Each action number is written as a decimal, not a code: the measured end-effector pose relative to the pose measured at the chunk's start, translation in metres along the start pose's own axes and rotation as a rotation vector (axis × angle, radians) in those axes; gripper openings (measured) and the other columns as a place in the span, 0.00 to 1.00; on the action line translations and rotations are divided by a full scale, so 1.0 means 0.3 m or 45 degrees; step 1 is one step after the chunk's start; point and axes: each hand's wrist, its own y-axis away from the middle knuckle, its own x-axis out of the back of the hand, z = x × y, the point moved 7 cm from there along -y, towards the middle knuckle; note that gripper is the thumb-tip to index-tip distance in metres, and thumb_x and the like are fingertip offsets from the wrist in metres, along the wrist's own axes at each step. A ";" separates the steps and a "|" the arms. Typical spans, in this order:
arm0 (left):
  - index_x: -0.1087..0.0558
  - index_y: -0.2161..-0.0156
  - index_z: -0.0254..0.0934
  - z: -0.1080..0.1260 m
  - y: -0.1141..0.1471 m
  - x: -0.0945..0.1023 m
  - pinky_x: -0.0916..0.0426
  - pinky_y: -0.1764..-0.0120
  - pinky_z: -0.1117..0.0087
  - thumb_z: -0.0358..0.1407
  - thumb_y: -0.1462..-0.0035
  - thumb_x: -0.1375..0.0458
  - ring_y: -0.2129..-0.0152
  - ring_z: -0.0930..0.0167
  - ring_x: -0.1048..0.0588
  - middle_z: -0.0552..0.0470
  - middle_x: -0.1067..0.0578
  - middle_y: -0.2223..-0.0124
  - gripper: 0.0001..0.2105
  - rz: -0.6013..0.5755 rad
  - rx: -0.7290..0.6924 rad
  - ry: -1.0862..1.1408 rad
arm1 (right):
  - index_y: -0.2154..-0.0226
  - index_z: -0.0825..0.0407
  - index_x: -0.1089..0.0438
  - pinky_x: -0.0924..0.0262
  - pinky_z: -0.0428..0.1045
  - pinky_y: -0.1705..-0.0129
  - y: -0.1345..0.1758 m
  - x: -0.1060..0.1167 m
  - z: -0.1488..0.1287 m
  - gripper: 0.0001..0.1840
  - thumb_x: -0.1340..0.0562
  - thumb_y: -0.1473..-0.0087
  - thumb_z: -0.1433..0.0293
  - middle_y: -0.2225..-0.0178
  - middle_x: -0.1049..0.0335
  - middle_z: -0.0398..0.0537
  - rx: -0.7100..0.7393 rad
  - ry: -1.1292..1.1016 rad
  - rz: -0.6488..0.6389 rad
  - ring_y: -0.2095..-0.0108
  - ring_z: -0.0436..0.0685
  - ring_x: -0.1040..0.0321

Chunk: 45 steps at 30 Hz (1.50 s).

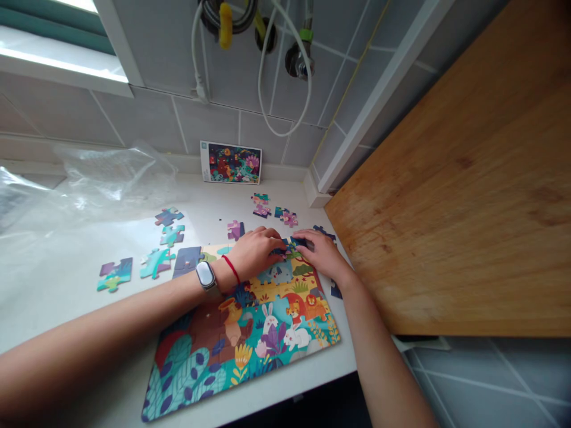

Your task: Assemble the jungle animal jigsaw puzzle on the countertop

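Note:
A colourful animal jigsaw puzzle (250, 333), mostly joined, lies on the white countertop. My left hand (259, 252), with a watch and red cord at its wrist, reaches over the puzzle's upper edge. Its fingers are bent and closed on a dark blue puzzle piece at the edge, partly hidden beneath them. Close beside it, my right hand (322, 254) pinches a dark blue puzzle piece (303, 242) at the upper right corner. Whether both hands touch the same piece is hard to see. Just behind my left hand lies a loose purple piece (235, 230).
Loose pieces lie left of the puzzle, such as a green one (157, 263), and behind it, such as a pink one (289, 217). A picture card (232, 163) leans on the wall. Clear plastic wrapping (120, 172) lies back left. A wooden panel (455, 196) borders the right.

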 end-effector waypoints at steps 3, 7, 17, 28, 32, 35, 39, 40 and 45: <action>0.18 0.52 0.43 -0.022 -0.009 -0.010 0.29 0.50 0.57 0.43 0.36 0.36 0.55 0.58 0.24 0.45 0.20 0.48 0.11 0.046 0.009 0.051 | 0.53 0.50 0.19 0.34 0.57 0.39 0.000 0.003 -0.004 0.17 0.32 0.45 0.79 0.49 0.20 0.54 -0.019 0.001 0.013 0.47 0.60 0.24; 0.19 0.51 0.42 -0.031 -0.011 -0.016 0.28 0.49 0.57 0.44 0.36 0.36 0.54 0.59 0.24 0.46 0.19 0.50 0.13 0.083 0.002 0.098 | 0.54 0.51 0.19 0.34 0.57 0.38 -0.001 0.001 -0.001 0.16 0.32 0.45 0.79 0.50 0.19 0.53 -0.055 0.000 0.017 0.47 0.61 0.23; 0.18 0.52 0.42 -0.016 -0.002 0.010 0.26 0.45 0.56 0.47 0.32 0.39 0.51 0.61 0.23 0.46 0.19 0.46 0.13 0.108 -0.061 0.108 | 0.52 0.46 0.18 0.32 0.59 0.40 0.006 0.014 0.020 0.19 0.29 0.47 0.77 0.52 0.17 0.50 -0.126 0.012 0.045 0.49 0.64 0.22; 0.18 0.47 0.46 0.005 -0.003 -0.011 0.28 0.43 0.54 0.46 0.29 0.43 0.49 0.60 0.26 0.47 0.21 0.44 0.15 0.051 -0.075 -0.024 | 0.53 0.46 0.17 0.32 0.58 0.40 0.004 0.008 0.027 0.18 0.30 0.45 0.76 0.54 0.16 0.49 -0.111 0.028 0.057 0.51 0.64 0.20; 0.19 0.46 0.46 0.015 -0.002 -0.020 0.29 0.43 0.53 0.45 0.27 0.47 0.48 0.59 0.27 0.47 0.23 0.42 0.16 0.015 -0.084 -0.081 | 0.51 0.46 0.18 0.32 0.59 0.40 0.002 0.006 0.023 0.21 0.36 0.42 0.80 0.52 0.17 0.49 -0.099 0.008 0.009 0.48 0.64 0.21; 0.21 0.43 0.44 0.021 -0.005 -0.008 0.29 0.42 0.51 0.44 0.26 0.49 0.46 0.58 0.27 0.45 0.25 0.39 0.17 -0.076 -0.093 -0.099 | 0.51 0.45 0.18 0.32 0.60 0.39 0.002 0.007 0.026 0.23 0.37 0.43 0.81 0.49 0.18 0.48 -0.086 0.011 0.005 0.46 0.64 0.22; 0.31 0.35 0.43 0.013 -0.005 0.085 0.28 0.42 0.53 0.47 0.30 0.43 0.44 0.57 0.26 0.41 0.28 0.36 0.23 -0.190 -0.062 -0.053 | 0.51 0.43 0.18 0.33 0.61 0.38 0.001 0.002 0.032 0.23 0.36 0.44 0.81 0.49 0.18 0.46 -0.069 0.031 0.006 0.45 0.65 0.23; 0.32 0.35 0.42 0.003 -0.003 0.118 0.27 0.44 0.54 0.48 0.33 0.40 0.46 0.57 0.24 0.41 0.26 0.38 0.25 -0.196 -0.006 -0.087 | 0.51 0.43 0.18 0.33 0.61 0.38 0.001 -0.001 0.034 0.23 0.36 0.44 0.81 0.49 0.18 0.46 -0.065 0.035 0.002 0.45 0.65 0.23; 0.26 0.47 0.40 -0.062 0.038 0.165 0.26 0.58 0.57 0.51 0.43 0.33 0.57 0.56 0.20 0.44 0.21 0.51 0.24 -0.488 0.289 -0.344 | 0.54 0.42 0.17 0.32 0.61 0.40 -0.003 -0.010 0.044 0.19 0.35 0.43 0.78 0.51 0.18 0.46 -0.047 0.023 0.032 0.48 0.64 0.22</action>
